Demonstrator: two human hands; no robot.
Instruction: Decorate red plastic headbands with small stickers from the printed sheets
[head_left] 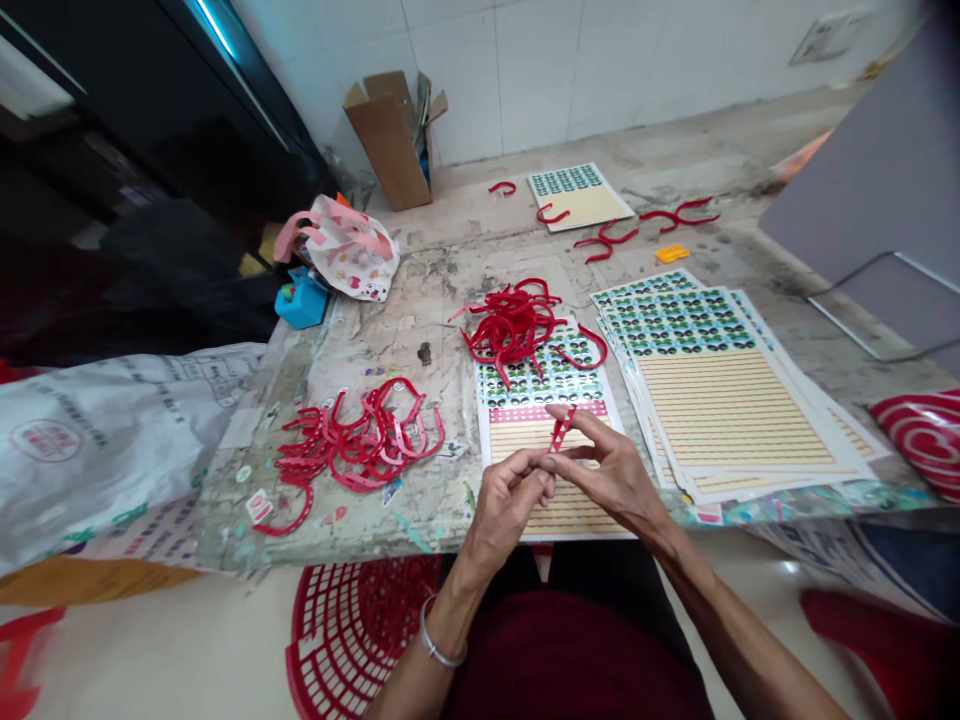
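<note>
Over a sticker sheet, my two hands meet at a short red curved strip with white dots. My left hand is closed, its thumb and fingertips pinching the strip's lower end. My right hand grips the same strip, with the index finger stretched along its upper end and the thumb near the left fingertips. Part of the strip is hidden by my fingers. Just beyond, a heap of plain red curved strips lies on the sheet's upper part. To the left is a looser heap of red and pink dotted strips.
A stack of sticker sheets lies to the right. Farther back are another sheet, several stray red strips and a yellow piece. A cardboard box, white bag and blue container stand left. A red basket sits below.
</note>
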